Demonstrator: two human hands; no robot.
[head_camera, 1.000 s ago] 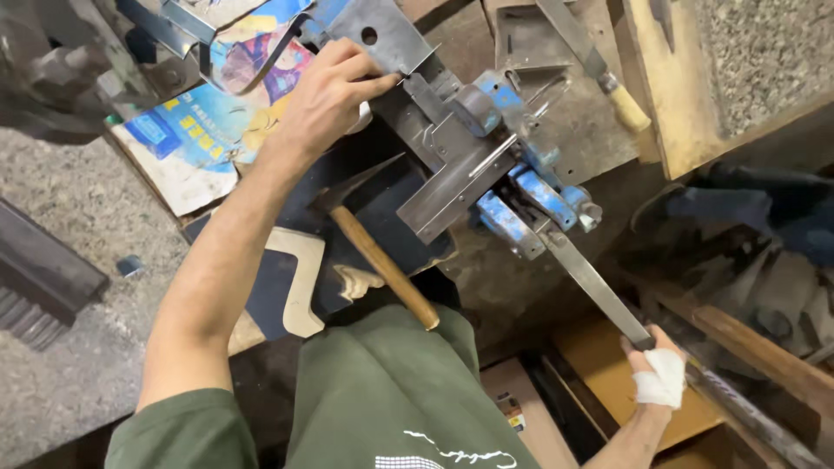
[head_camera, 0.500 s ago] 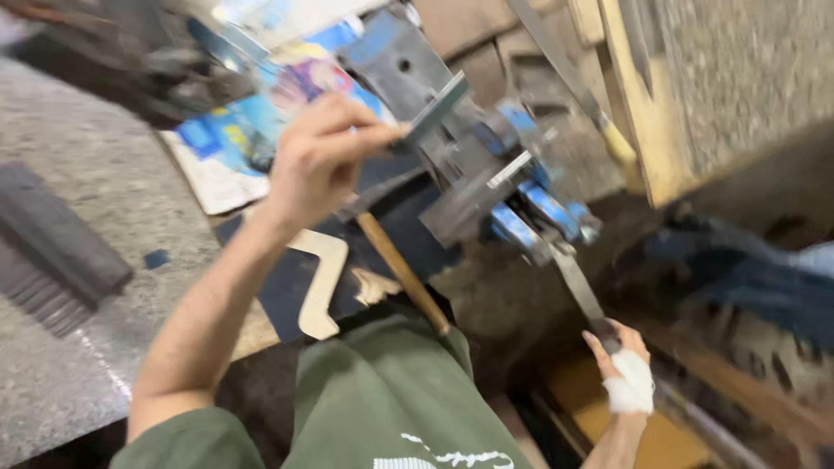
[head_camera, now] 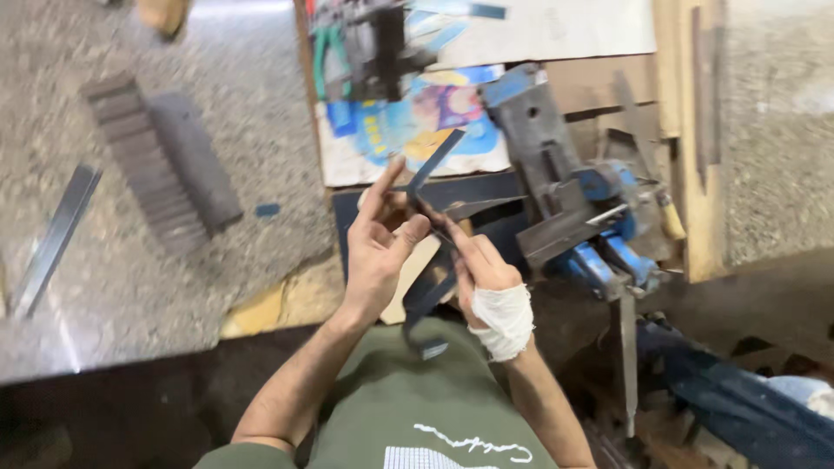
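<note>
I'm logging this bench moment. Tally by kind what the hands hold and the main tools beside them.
Bent dark metal strip, held by left hand and bandaged right hand: 1
Blue bench vise: 1
Ridged dark block on the floor: 1
Flat metal bar on the floor: 1
Total: 4

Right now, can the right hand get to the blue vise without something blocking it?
Probably yes. The right hand, bandaged, is beside the blue vise, with nothing between them. But both hands grip a bent metal strip, so it is not free.
</note>
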